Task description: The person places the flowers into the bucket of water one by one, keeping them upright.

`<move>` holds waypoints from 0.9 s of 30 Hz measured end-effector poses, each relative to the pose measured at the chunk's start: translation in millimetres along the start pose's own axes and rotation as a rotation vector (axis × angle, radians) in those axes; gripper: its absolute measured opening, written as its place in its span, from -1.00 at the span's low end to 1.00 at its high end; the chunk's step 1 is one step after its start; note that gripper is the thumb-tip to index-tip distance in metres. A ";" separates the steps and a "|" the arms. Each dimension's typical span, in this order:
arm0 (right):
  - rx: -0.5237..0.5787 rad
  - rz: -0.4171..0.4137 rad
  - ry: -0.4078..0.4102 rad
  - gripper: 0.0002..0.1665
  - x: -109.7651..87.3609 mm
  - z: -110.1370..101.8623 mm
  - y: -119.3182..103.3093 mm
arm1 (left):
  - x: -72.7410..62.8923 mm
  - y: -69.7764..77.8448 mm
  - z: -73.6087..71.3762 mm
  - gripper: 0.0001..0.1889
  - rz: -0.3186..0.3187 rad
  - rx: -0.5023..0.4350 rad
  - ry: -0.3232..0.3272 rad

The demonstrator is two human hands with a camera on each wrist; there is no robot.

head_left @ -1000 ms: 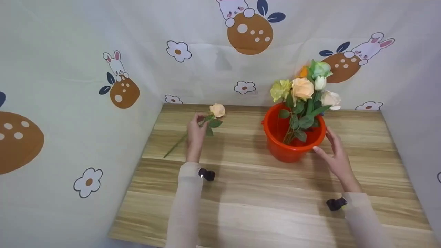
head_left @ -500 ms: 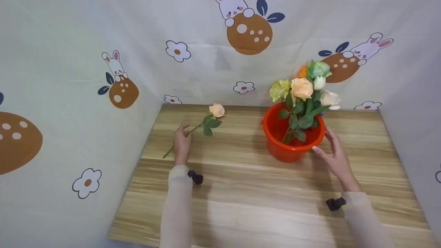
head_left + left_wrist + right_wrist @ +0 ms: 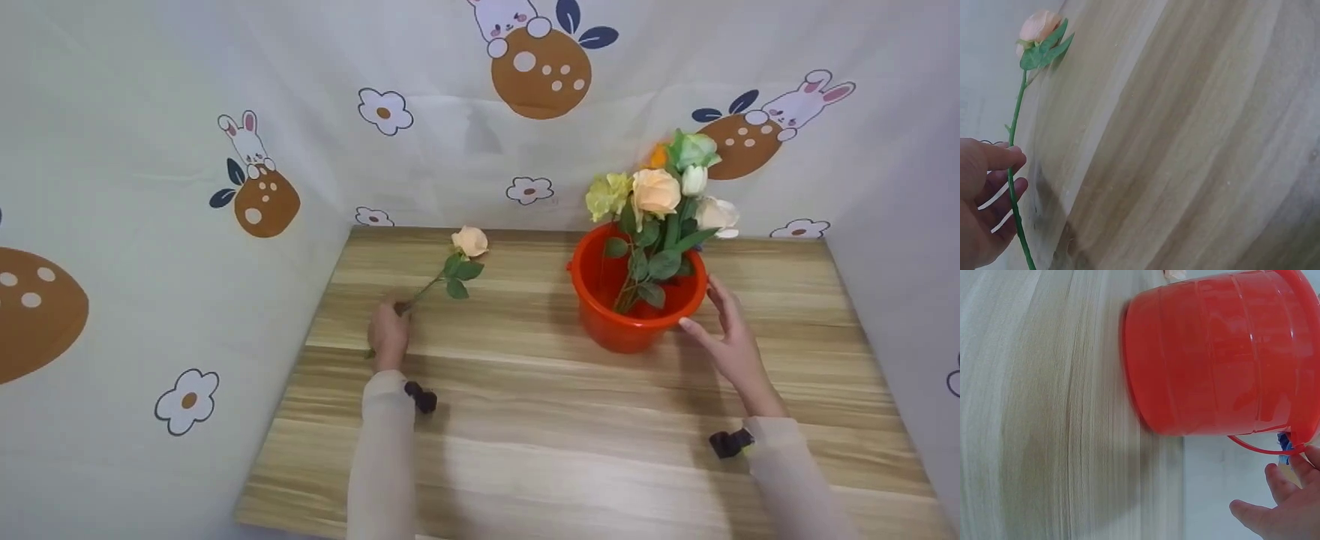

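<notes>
A peach rose (image 3: 470, 241) with a long green stem (image 3: 1019, 107) lies slanting at the left of the table, its bloom toward the back. My left hand (image 3: 389, 334) pinches that stem between thumb and fingers in its lower part, as the left wrist view shows up close. On the right stands a red bucket (image 3: 625, 336) holding several flowers, among them a peach rose (image 3: 657, 193), a yellow bloom (image 3: 607, 196) and a pale green one (image 3: 694, 151). My right hand (image 3: 733, 349) rests at the bucket's right rim with fingers spread; the right wrist view has its fingertips beside the handle (image 3: 1258, 450).
The wood-grain table (image 3: 525, 420) is bounded by a pale curtain (image 3: 435, 165) printed with rabbits and flowers at the back and both sides. Something blue (image 3: 1284, 441) shows behind the bucket's rim. Each wrist wears a small black camera.
My left hand has slid from near the rose's leaves down along the stem toward its lower end. The bloom has barely shifted. My right hand and the bucket stay in place.
</notes>
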State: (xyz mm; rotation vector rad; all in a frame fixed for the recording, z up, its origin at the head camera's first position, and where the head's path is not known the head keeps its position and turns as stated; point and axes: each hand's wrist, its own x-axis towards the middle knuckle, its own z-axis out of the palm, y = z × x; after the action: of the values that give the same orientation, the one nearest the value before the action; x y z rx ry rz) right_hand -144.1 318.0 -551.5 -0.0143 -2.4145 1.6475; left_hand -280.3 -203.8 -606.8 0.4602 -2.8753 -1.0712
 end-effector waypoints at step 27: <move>0.006 0.010 0.009 -0.02 3.0 0.8 2.2 | -12.2 25.3 -10.5 -0.80 -0.021 -0.001 -0.075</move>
State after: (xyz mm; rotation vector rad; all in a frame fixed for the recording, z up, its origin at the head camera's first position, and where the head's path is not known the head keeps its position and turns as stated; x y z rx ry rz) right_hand -147.4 318.5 -553.3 -0.0332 -2.4070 1.6548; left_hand -273.8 -188.8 -581.7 0.4613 -2.9407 -1.1159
